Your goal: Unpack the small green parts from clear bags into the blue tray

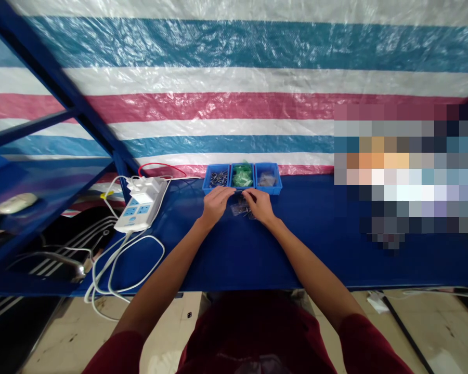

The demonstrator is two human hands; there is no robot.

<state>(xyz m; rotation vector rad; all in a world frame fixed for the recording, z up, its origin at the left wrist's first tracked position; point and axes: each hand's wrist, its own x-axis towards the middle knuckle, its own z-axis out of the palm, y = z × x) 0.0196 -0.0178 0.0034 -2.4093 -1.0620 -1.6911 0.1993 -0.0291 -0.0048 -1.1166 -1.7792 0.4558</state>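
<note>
My left hand (216, 204) and my right hand (260, 204) are close together over the blue table, just in front of three small blue bins. The fingertips of each hand are pinched together; a thin, light sliver shows between them, too small to name. Below the fingers lies a clear plastic bag (239, 209) with small dark and metallic pieces, partly covered by my right hand. The left bin (208, 182) holds loose screw-like metal pieces (219, 179). Green plastic bags (242, 175) fill the middle bin, and clear bags (267, 179) lie in the right bin (275, 189).
A white power strip (134, 215) with plugged-in adapters (144, 188) stands on the left of the table (234, 254). Its white cable (113, 270) loops over the front edge. A striped plastic sheet (234, 109) hangs behind. A blue frame post (62, 88) rises at left. The right side is pixelated.
</note>
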